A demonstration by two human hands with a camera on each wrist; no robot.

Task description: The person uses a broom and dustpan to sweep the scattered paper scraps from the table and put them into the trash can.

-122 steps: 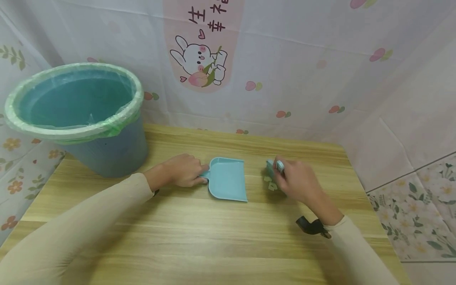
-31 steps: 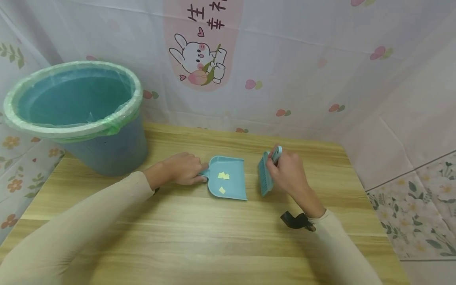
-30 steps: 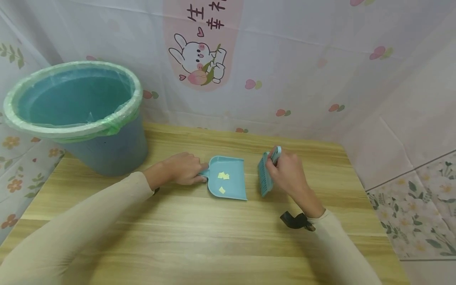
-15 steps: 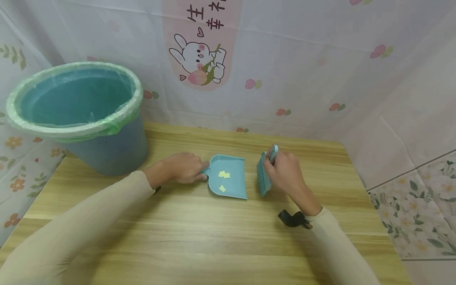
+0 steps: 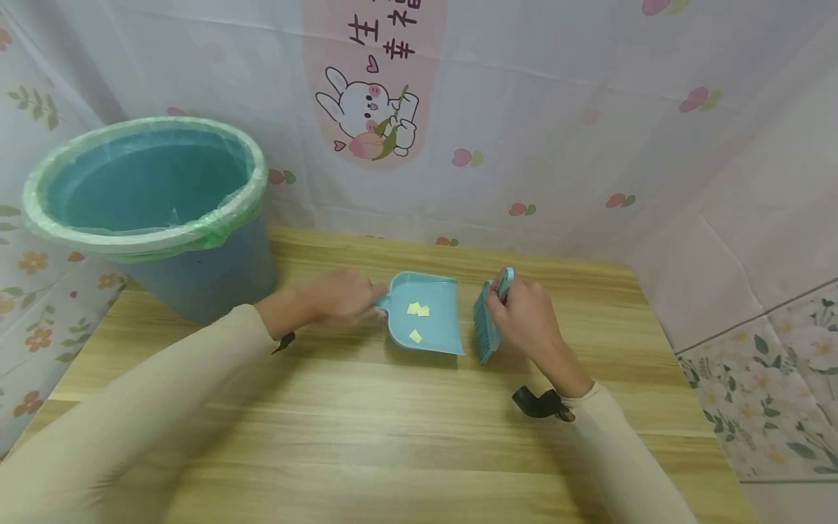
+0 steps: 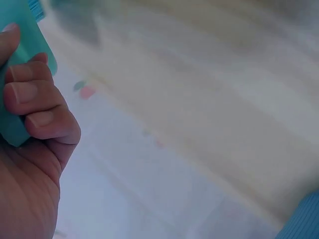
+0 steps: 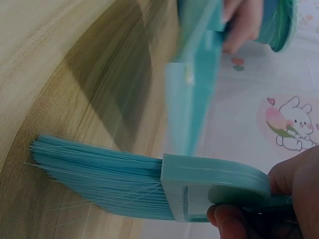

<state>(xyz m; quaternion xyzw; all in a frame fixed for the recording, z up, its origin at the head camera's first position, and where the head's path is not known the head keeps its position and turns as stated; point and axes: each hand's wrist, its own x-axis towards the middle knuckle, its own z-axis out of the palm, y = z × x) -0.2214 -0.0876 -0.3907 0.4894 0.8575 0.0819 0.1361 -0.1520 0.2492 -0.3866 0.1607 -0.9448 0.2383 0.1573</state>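
My left hand (image 5: 342, 295) grips the short handle of a light-blue dustpan (image 5: 439, 327), its fingers curled round it in the left wrist view. Several small pale-yellow paper pieces (image 5: 415, 336) lie in the pan. In the right wrist view the dustpan (image 7: 192, 84) is raised off the table, with a shadow beneath it. My right hand (image 5: 527, 316) holds a matching hand brush (image 5: 487, 327) by its handle, just right of the pan's front lip. The brush's blue bristles (image 7: 99, 177) point down at the wood and bend slightly at their tips.
A large blue bin (image 5: 216, 280) with a translucent green-tinted liner stands at the table's back left. Behind the wooden table (image 5: 366, 437) hangs a white printed cloth (image 5: 556, 131). Tiled wall (image 5: 779, 378) borders the right side.
The paper pieces, earlier on the table under the brush, are now in the dustpan. In the last half second my left hand has lifted the dustpan, shifting it slightly right; the brush has stayed nearly still.
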